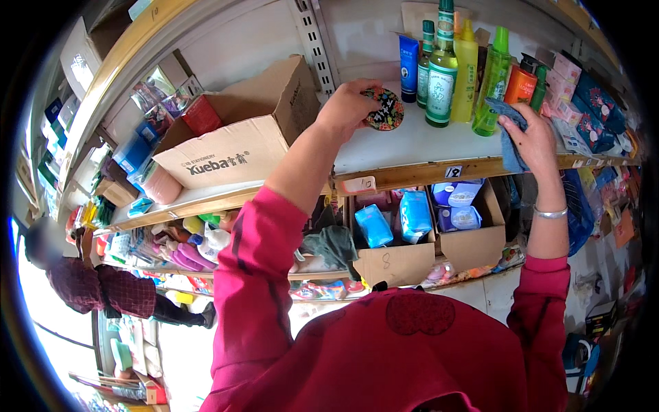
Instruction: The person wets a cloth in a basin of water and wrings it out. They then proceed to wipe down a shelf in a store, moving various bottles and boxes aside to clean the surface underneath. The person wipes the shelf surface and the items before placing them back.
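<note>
My left hand (351, 107) grips a round, flat tin (386, 109) with a black floral pattern, held over the white shelf (406, 147) beside the cardboard box. In my right hand (530, 136) is a blue-grey cloth (510, 135), close to a green spray bottle (492, 85) at the shelf's front. Between the hands stand a blue tube (409, 67), a glass bottle of green liquid (441, 77) and a yellow bottle (466, 77), all upright. Behind the cloth is an orange pump bottle (521, 82).
An open cardboard box (226, 154) stands left of my left hand. Pink boxes (564, 77) crowd the shelf's right end. Below the wooden shelf edge (406, 176) are cartons of blue packs (394, 265) and a dark cloth (332, 247). Another person (103, 288) is at the far left.
</note>
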Available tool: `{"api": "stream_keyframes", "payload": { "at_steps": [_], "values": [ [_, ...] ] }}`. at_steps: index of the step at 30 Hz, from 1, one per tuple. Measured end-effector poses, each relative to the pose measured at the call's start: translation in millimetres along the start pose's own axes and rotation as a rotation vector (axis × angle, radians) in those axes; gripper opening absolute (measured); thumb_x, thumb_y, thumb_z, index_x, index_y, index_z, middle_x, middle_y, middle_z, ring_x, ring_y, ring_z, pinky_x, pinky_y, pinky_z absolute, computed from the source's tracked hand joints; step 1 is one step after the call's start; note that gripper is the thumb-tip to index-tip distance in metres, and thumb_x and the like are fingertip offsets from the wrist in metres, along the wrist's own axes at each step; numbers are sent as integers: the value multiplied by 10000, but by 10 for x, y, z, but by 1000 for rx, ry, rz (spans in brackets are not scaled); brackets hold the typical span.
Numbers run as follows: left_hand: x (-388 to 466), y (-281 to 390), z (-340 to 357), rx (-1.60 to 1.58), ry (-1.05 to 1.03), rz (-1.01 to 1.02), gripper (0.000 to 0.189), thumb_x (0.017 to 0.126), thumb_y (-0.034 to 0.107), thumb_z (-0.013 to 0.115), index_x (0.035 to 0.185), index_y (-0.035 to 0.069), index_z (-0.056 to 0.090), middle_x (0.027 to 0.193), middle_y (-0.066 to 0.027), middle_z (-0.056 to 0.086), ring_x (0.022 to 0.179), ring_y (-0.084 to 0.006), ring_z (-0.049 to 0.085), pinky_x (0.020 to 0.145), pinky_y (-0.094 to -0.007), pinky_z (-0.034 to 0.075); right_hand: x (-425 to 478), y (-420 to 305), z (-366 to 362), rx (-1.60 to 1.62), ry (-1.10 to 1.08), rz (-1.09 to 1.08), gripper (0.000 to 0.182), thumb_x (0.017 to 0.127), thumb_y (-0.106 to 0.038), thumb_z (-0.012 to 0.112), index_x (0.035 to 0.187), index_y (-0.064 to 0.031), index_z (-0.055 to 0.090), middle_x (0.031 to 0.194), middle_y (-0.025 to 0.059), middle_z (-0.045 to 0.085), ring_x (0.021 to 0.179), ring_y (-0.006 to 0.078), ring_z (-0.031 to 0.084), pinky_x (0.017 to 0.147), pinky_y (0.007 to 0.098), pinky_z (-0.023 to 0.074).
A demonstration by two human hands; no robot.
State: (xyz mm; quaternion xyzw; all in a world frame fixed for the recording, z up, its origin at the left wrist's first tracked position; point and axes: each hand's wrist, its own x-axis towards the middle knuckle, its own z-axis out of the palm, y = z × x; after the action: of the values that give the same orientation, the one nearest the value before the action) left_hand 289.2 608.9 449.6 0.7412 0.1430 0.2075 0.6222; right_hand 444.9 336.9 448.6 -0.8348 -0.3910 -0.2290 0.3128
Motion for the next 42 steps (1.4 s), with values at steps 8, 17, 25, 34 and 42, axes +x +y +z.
{"api": "stream_keyframes", "payload": {
  "at_steps": [8,17,25,34,42],
  "values": [
    [973,-428,176,436,-127,-186,320,724,10,539,1042,-1,569,915,-147,602,855,-209,597,725,-315,504,-12,644,-44,91,-358,-122,438,829,-347,544,1118,-17,534,1119,180,523,1039,313,510,892,351,387],
    [413,-31,66,797,125,358,366,753,133,577,1097,7,558,1045,-143,602,974,-207,571,838,-280,432,5,291,85,142,-599,-302,401,713,-229,643,1055,-32,573,974,137,570,922,277,559,797,320,440],
    [-817,149,-392,512,262,654,249,802,-12,514,1046,-16,562,970,-94,614,905,-137,568,764,-241,457,45,-835,654,205,-633,-583,323,685,-248,643,933,-42,632,883,129,573,821,300,567,722,367,453],
    [-1321,-99,-717,869,684,1157,248,660,-95,549,872,22,605,926,-113,613,780,-254,609,660,-305,495,366,-1483,1063,335,-715,-709,428,793,-263,599,1164,-65,518,1085,171,495,990,305,507,836,339,416],
    [-1262,-538,-822,988,845,1099,284,626,1,569,896,73,620,1049,-103,583,949,-276,567,863,-426,414,457,-1858,1669,73,-806,-694,418,843,-291,485,1202,-77,474,1190,211,445,1105,370,422,938,396,357]
  ]
}}
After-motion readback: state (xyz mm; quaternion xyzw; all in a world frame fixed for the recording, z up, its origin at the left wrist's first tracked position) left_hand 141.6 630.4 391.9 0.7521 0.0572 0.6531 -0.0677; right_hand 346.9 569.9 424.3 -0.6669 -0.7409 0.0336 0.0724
